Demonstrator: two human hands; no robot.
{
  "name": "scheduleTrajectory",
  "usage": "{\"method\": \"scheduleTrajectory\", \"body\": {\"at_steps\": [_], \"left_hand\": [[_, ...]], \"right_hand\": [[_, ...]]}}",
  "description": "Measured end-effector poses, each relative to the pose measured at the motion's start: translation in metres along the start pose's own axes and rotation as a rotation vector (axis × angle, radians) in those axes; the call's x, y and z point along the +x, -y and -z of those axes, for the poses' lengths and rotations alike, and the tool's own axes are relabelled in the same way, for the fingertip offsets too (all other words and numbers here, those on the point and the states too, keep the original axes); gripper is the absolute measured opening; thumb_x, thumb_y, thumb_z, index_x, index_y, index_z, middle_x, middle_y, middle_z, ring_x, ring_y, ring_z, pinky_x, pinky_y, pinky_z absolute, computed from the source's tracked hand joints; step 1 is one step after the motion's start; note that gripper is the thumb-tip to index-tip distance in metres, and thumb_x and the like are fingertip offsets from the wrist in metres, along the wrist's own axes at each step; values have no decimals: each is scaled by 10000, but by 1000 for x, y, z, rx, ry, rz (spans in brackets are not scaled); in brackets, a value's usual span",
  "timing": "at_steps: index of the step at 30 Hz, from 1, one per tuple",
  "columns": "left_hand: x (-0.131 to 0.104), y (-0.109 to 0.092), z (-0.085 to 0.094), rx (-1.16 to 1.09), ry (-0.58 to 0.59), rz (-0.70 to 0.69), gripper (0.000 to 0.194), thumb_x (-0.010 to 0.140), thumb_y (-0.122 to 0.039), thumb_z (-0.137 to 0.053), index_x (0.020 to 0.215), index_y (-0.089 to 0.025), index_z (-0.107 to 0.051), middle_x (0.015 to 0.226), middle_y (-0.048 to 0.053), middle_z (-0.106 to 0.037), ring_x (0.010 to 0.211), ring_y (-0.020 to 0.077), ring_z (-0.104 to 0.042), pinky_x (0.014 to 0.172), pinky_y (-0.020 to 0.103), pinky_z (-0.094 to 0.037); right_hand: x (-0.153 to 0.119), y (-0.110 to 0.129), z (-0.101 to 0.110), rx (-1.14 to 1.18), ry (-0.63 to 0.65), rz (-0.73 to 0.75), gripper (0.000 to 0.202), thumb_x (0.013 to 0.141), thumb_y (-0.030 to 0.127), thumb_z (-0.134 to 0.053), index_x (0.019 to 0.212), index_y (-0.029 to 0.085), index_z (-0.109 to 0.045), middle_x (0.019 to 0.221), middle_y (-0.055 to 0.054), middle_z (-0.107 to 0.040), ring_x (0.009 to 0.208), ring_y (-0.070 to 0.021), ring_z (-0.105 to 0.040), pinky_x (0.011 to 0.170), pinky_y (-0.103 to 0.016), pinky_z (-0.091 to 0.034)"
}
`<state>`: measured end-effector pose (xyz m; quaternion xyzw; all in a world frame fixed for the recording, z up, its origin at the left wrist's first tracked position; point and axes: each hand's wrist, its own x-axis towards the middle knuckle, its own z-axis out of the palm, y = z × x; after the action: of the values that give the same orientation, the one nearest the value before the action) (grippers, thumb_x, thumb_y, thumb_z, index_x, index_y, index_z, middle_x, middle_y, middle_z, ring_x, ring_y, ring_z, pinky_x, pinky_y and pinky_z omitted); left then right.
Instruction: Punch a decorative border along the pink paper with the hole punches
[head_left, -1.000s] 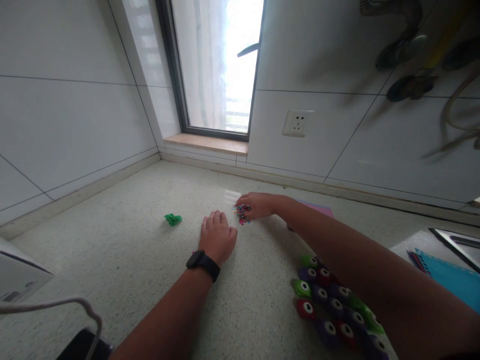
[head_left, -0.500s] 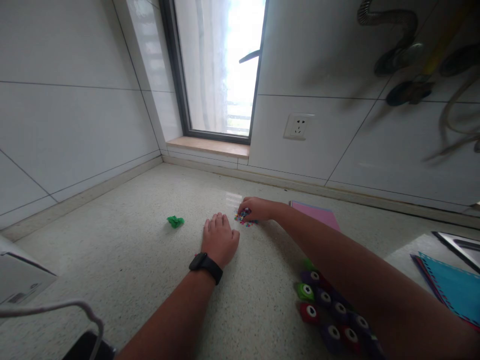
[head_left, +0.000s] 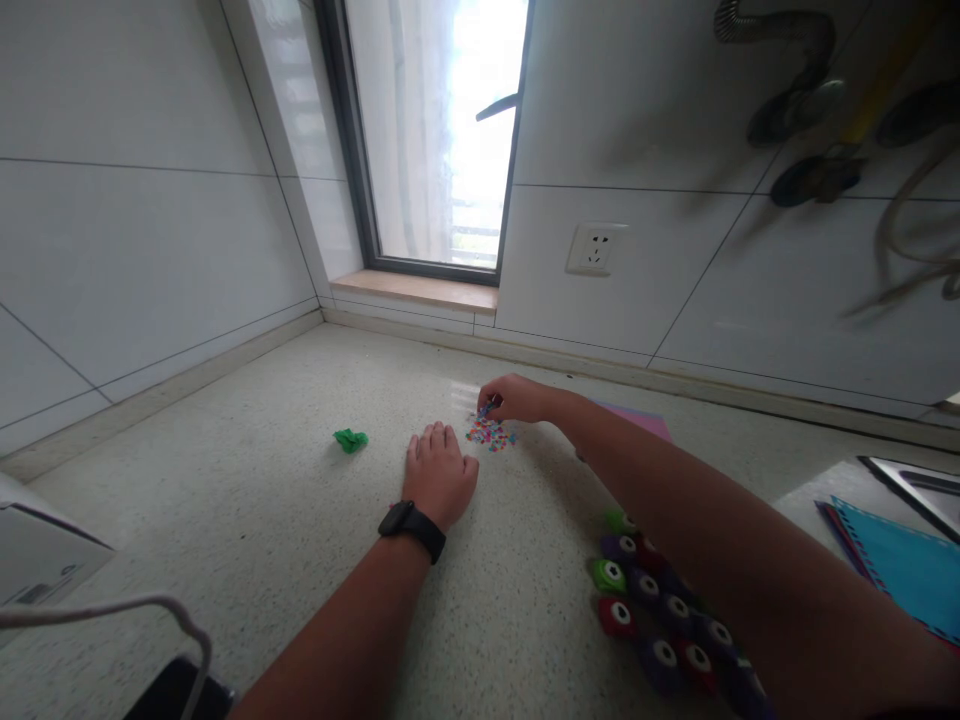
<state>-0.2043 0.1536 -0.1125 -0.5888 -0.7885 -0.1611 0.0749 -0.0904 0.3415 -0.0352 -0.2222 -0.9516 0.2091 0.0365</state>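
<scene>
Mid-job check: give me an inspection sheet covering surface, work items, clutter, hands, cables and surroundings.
Surface: pale speckled countertop
Work items: small multicoloured pieces, loosely scattered in a patch
Clutter: crumpled green scrap, pink sheet, blue sheet, eye-dotted objects partly behind the right forearm
Hands: left hand palm-down on the countertop beside the patch; right hand at its far edge, fingers curled, grip unclear
Cables: pale cable, lower left
Surroundings: tiled walls, window, wall socket, ribbed hose
</scene>
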Motion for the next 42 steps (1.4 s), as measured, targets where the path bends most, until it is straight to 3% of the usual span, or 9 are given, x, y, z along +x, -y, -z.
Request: {"method": "scheduleTrajectory", "body": {"at_steps": [6,34,37,42], "left_hand": [[0,0,1,1,2,-1,557,906,-294,-417,1403,-57,-503,1504,200,-474,1411,310,-382,1188,481,-205],[0,0,-1,-7,9,-11,594,898,-326,-431,1418,-41,-477,1509,220,-456,1421,321,-361,1192,494,-192],[1,1,-2,-36,8,-6,614,884,-344,-464,1415,-36,-479,1506,226,-457,1420,331,-361,1192,496,-190],[4,1,5,-234,-12,56,510,883,-218,-427,1353,-66,-551,1444,196,-535,1370,306,-431,1184,465,-225]], "right_hand": [[-5,9,12,30,-22,-10,229,768,150,-662,972,174,-764,845,-27,-760,729,-135,-662,657,-210,-454],[-22,13,23,1,0,45,245,810,95,-616,1004,167,-747,978,-67,-767,840,-169,-695,742,-252,-489],[-25,13,22,-6,-3,55,239,806,94,-616,993,163,-749,960,-68,-767,835,-166,-688,743,-249,-487],[-29,11,13,-7,-29,47,246,804,100,-603,980,170,-761,925,-51,-771,797,-161,-681,718,-244,-473]]}}
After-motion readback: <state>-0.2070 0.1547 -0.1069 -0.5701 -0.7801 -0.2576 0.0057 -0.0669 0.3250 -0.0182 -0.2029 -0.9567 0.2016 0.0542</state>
